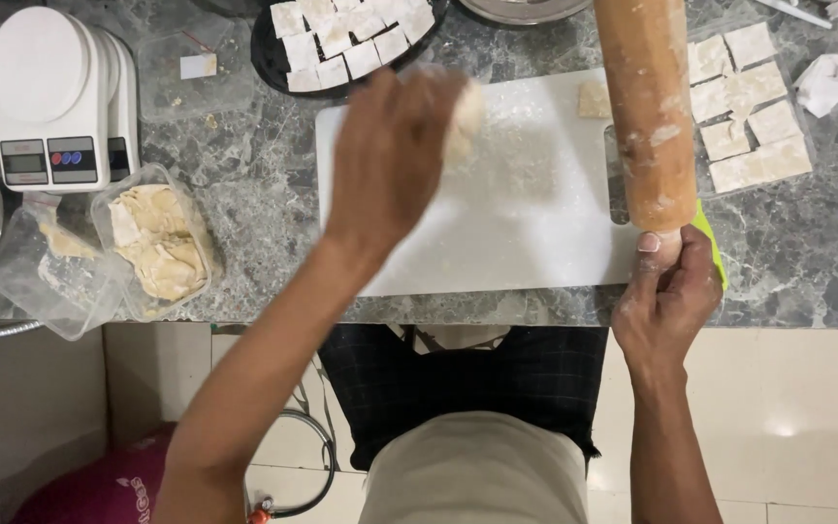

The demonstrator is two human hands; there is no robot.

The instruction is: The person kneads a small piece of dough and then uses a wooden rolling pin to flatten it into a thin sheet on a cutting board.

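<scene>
- Gripping rolling pin (646, 107) by its near handle: right hand (666, 296), fingers wrapped.
- Cupping dough ball (465, 118), seemingly: left hand (390, 155), blurred, left of the upright-lying pin, over cutting board (516, 223).

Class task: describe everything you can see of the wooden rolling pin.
The rolling pin is a thick cylinder of light brown wood, dusted with flour patches. It stands steeply, its top out of frame, above the right edge of the white cutting board. The right hand grips its lower handle, which is mostly hidden.
</scene>
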